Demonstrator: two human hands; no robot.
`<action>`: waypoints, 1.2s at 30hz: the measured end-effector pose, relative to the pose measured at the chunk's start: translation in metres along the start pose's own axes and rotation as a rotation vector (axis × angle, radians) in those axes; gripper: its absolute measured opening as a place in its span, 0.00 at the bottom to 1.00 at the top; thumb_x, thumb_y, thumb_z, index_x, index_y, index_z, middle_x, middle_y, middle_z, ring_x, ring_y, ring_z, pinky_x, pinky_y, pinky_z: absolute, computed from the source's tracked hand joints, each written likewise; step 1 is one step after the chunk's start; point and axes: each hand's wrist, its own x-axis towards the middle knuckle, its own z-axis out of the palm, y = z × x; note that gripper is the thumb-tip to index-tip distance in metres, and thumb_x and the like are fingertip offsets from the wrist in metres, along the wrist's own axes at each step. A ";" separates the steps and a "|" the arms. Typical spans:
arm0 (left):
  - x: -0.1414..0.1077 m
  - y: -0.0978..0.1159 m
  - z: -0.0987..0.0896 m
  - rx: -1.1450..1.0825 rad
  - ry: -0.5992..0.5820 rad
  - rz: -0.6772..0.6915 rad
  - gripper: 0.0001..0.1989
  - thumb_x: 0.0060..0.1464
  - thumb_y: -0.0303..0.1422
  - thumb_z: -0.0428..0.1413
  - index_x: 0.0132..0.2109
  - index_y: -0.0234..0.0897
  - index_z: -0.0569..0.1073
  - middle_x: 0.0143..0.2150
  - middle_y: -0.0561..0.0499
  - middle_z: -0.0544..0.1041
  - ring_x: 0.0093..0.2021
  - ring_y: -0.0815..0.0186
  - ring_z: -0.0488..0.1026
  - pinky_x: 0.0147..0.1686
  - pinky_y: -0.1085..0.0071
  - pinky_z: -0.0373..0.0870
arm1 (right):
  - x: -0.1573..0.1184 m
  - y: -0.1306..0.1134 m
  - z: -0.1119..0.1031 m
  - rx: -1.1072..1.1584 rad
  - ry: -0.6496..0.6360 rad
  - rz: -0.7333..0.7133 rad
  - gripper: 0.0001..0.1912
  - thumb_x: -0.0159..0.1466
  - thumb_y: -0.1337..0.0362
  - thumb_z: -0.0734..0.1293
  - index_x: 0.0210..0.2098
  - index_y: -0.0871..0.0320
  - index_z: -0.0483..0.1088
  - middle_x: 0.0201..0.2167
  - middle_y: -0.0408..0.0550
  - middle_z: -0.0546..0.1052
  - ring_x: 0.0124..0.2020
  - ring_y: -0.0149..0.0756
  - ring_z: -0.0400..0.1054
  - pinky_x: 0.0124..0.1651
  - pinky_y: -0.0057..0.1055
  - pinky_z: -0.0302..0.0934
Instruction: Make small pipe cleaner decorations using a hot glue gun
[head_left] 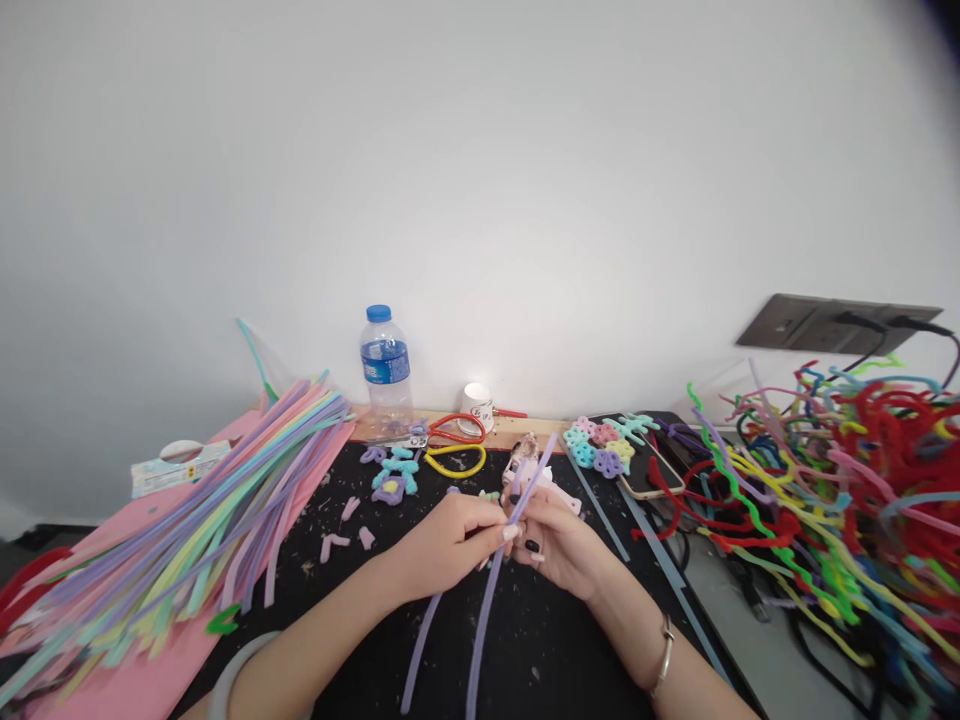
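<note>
A lilac pipe cleaner (484, 620) is pinched between my two hands above the black mat (360, 655). Its upper end points up past my fingers, and two lengths hang below; whether these are one bent piece, I cannot tell. My left hand (442, 540) has thumb and fingers closed on it. My right hand (559, 545), with some dark nails, grips it from the other side. Just beyond the fingers lie some small pale pieces, partly hidden. Short pink pipe cleaner bits (335, 545) lie left of my left hand.
Pastel pipe cleaners (195, 530) lie on pink paper at left. A tangled bright heap (847, 500) fills the right. At the back are a water bottle (386, 365), yellow-and-red-handled scissors (456, 460), a paper cup (476, 405), pipe cleaner flowers (598, 447) and a phone (652, 475).
</note>
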 end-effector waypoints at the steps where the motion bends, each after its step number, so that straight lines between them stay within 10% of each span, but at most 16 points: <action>1: -0.001 0.002 -0.001 0.061 0.001 0.019 0.16 0.58 0.32 0.49 0.25 0.32 0.72 0.19 0.56 0.65 0.24 0.71 0.63 0.29 0.74 0.57 | 0.000 0.000 0.001 -0.010 0.004 0.006 0.03 0.57 0.69 0.68 0.31 0.61 0.69 0.21 0.44 0.72 0.19 0.28 0.68 0.16 0.17 0.45; 13: 0.003 -0.017 0.012 -0.687 0.076 -0.314 0.14 0.56 0.41 0.51 0.30 0.34 0.67 0.16 0.59 0.62 0.15 0.76 0.54 0.16 0.79 0.50 | -0.001 -0.001 0.006 -0.117 0.113 -0.244 0.07 0.55 0.66 0.71 0.26 0.60 0.68 0.19 0.41 0.70 0.21 0.26 0.65 0.21 0.19 0.55; 36: 0.006 -0.021 0.011 -0.716 0.195 -0.290 0.13 0.56 0.41 0.53 0.36 0.34 0.68 0.18 0.61 0.63 0.13 0.79 0.52 0.14 0.81 0.50 | -0.002 -0.004 0.015 -0.329 0.196 -0.382 0.09 0.56 0.62 0.71 0.26 0.59 0.68 0.29 0.46 0.75 0.27 0.31 0.68 0.27 0.27 0.62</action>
